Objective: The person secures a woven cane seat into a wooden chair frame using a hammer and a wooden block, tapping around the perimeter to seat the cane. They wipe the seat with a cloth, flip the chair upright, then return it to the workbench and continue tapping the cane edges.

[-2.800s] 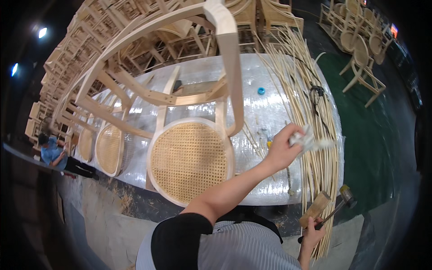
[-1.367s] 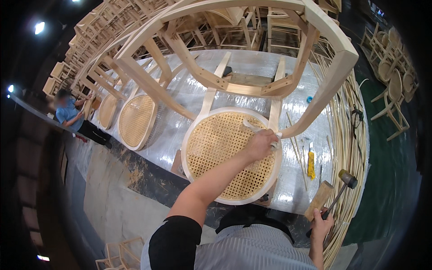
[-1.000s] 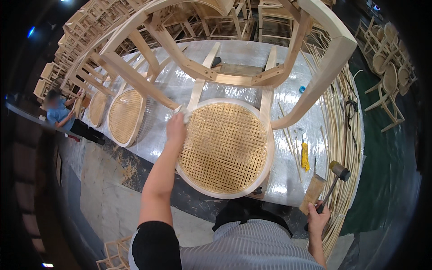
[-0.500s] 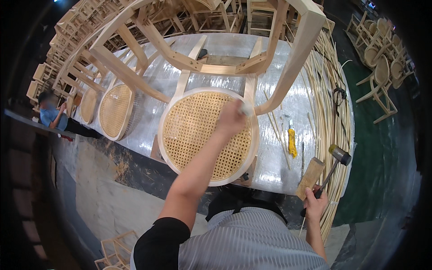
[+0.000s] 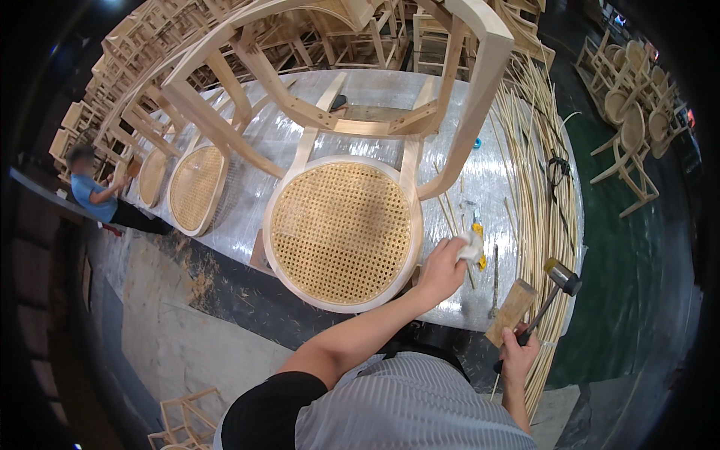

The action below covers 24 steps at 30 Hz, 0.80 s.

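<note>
Both hands grip: left hand [image 5: 441,271] cloth [image 5: 471,245], right hand [image 5: 517,356] hammer [image 5: 553,289], beside chair [image 5: 341,229]

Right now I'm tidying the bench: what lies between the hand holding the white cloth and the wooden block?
In the head view, between the left hand with its white cloth and the wooden block lie a yellow-handled tool and a thin metal tool.

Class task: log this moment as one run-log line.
left hand: white cloth at cane seat rim | right hand: mallet, wood block
</note>
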Each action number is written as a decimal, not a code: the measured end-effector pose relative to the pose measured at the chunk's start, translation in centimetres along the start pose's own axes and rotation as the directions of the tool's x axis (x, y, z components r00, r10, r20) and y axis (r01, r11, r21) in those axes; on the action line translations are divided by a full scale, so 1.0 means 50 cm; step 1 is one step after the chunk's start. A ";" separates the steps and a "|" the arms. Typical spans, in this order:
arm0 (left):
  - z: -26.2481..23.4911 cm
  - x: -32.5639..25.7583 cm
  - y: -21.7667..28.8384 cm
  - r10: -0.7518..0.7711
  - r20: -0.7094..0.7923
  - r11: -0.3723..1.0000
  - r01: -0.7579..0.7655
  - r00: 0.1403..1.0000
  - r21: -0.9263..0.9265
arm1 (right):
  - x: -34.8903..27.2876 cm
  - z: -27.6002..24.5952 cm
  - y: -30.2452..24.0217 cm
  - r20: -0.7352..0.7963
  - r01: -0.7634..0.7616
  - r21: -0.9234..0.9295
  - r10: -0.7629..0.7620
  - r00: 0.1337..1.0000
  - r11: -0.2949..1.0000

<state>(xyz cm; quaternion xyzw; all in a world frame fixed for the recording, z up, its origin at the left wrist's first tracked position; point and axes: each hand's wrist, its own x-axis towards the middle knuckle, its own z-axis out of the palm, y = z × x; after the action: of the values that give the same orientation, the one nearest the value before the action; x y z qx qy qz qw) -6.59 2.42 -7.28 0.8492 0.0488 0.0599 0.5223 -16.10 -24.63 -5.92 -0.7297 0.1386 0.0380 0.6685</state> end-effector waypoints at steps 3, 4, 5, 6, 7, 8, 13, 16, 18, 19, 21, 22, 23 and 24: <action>0.023 0.054 0.031 0.353 0.025 0.935 -0.352 0.935 -0.050 | 0.013 0.027 -0.014 -0.007 0.008 0.034 -0.007 1.000 0.999; 0.021 0.046 0.032 0.352 0.118 0.936 -0.348 0.929 -0.057 | 0.017 0.033 -0.015 -0.020 0.016 0.045 -0.015 1.000 0.999; 0.016 0.027 0.032 0.347 0.207 0.938 -0.342 0.915 -0.061 | 0.020 0.040 -0.016 0.001 0.034 0.054 -0.035 0.999 0.998; 0.012 0.013 0.036 0.343 0.299 0.938 -0.340 0.890 -0.066 | 0.026 0.046 -0.015 0.015 0.054 0.065 -0.055 0.998 0.996; 0.002 -0.001 0.053 0.266 0.435 0.942 -0.137 0.860 -0.305 | 0.028 0.049 -0.012 0.016 0.069 0.077 -0.071 0.997 0.995; -0.011 -0.018 0.070 0.221 0.573 0.868 0.109 0.789 -0.484 | 0.032 0.055 -0.008 0.019 0.053 0.083 -0.055 0.998 0.995; -0.069 -0.096 -0.001 0.060 0.484 0.719 0.298 0.873 -0.627 | 0.023 0.179 -0.033 0.299 -0.014 -0.024 0.021 0.954 1.000; -0.166 -0.155 -0.066 -0.101 0.278 0.695 0.267 0.955 -0.667 | 0.023 0.245 -0.048 0.437 0.162 0.000 -0.146 0.887 0.987; -0.245 -0.212 -0.138 -0.312 0.087 0.638 0.277 0.946 -0.718 | 0.046 0.290 -0.080 0.446 0.277 -0.165 -0.178 0.877 0.947; -0.285 -0.243 -0.179 -0.431 -0.025 0.630 0.281 0.902 -0.723 | 0.057 0.313 -0.096 0.452 0.329 -0.250 -0.191 0.871 0.911; -0.370 -0.283 -0.234 -0.647 -0.058 0.438 0.308 0.760 -0.844 | 0.116 0.339 -0.082 0.450 0.454 -0.357 -0.275 0.849 0.816; -0.409 -0.295 -0.265 -0.645 -0.233 0.558 0.241 0.728 -0.794 | 0.145 0.357 -0.080 0.463 0.504 -0.421 -0.299 0.834 0.754; -0.444 -0.305 -0.302 -0.618 -0.401 0.669 0.184 0.676 -0.720 | 0.166 0.378 -0.084 0.481 0.549 -0.481 -0.318 0.817 0.683; -0.480 -0.319 -0.347 -0.603 -0.455 0.718 0.196 0.656 -0.668 | 0.183 0.402 -0.092 0.493 0.578 -0.517 -0.332 0.804 0.631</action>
<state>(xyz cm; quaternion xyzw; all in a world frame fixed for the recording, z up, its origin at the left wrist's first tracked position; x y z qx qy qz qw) -26.38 29.06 -12.82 0.5446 0.4011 0.2368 0.6974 -3.55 -5.89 -5.74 -0.9048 -0.1972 0.0400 0.3753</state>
